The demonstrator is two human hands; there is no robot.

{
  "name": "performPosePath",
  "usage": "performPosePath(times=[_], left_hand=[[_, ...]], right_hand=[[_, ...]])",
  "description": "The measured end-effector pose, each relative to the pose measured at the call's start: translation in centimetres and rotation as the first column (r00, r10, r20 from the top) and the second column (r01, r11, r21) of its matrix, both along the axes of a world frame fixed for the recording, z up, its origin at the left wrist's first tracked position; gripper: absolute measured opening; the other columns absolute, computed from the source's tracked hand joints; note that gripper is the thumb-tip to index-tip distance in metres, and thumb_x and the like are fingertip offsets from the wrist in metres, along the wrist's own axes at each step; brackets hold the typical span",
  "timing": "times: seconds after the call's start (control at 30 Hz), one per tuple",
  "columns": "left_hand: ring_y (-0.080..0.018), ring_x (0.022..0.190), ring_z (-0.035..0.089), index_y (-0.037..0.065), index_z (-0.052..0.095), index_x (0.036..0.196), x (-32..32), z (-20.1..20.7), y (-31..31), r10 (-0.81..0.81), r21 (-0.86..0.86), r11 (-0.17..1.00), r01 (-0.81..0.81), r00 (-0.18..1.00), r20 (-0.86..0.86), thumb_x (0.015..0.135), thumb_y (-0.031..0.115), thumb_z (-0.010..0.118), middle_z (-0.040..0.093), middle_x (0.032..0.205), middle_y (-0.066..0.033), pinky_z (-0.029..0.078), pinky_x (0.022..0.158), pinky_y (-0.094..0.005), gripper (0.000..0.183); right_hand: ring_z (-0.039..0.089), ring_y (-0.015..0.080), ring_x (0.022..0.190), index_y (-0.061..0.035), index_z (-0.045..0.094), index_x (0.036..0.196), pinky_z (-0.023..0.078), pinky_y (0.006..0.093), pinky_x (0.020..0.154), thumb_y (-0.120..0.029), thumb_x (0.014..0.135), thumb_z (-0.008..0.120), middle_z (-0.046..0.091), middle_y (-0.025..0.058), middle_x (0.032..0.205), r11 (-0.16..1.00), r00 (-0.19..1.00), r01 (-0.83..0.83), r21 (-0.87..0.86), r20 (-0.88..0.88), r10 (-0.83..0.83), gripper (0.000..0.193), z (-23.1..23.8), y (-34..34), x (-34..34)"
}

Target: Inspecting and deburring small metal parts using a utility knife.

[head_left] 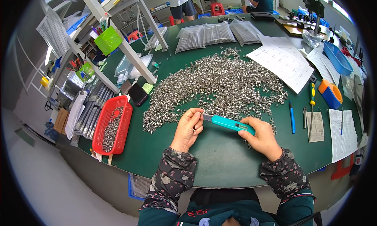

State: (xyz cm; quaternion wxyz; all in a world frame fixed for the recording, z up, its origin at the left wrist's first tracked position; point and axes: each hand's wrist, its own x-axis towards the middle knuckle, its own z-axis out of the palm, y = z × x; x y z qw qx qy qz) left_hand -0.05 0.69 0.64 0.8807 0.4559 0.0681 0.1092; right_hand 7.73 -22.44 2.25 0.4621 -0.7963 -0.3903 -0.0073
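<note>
My right hand (261, 136) grips a teal utility knife (229, 123), its thumb lying near the slider. The blade is out and points left to the fingertips of my left hand (188, 128). Those fingers are closed in a pinch at the blade's tip; what they hold there is too small to make out. Just beyond both hands spreads a large heap of small silvery metal rings (220, 81) on the green tabletop (220, 163). Some loose rings lie by my right hand.
At left stands a red plastic basket (126, 126) with more metal pieces. Bagged metal rods (218, 33) lie at the back. Paper sheets (280, 63), a blue pen (292, 118), a yellow-handled screwdriver (312, 93) and an orange-and-blue tape dispenser (330, 93) are at right. Two people are beyond.
</note>
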Motion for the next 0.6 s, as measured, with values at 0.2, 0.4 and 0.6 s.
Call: performPosePath(times=[0.2,0.4,0.6], left_hand=[[-0.0033,0.052,0.035,0.004,0.054,0.097,0.0,-0.33,-0.07,-0.054,-0.014,0.998,0.054,0.998,0.039,0.089,0.013,0.049,0.048,0.073,0.0,0.025,0.039,-0.0149,0.013],[-0.0031,0.053,0.035,0.004,0.054,0.097,0.0,-0.17,-0.05,0.0,0.055,0.999,-0.001,0.999,0.032,0.088,0.013,0.051,0.049,0.075,-0.0001,0.027,0.04,-0.0148,0.013],[-0.002,0.053,0.036,0.003,0.054,0.096,0.13,-0.09,-0.1,0.019,0.099,0.995,-0.017,1.0,-0.024,0.086,0.011,0.054,0.05,0.075,0.0,0.028,0.04,-0.0147,0.013]], right_hand=[[0.059,0.0293,0.066,-0.0047,0.059,0.092,0.046,0.036,0.058,-0.024,0.073,0.065,0.061,0.014,0.076,1.0,0.996,-0.026,-0.013,-0.082,0.025,0.028,0.31,-0.08,-0.09],[0.06,0.0295,0.066,-0.0051,0.06,0.09,0.046,0.0362,0.059,-0.024,0.072,0.065,0.061,0.014,0.074,0.999,0.994,0.006,-0.041,-0.106,-0.011,0.027,0.48,-0.1,-0.05],[0.06,0.0295,0.066,-0.0055,0.06,0.09,0.046,0.0362,0.059,-0.024,0.072,0.065,0.061,0.0141,0.074,0.999,0.992,-0.001,-0.043,-0.125,-0.004,0.027,0.48,-0.2,-0.04]])
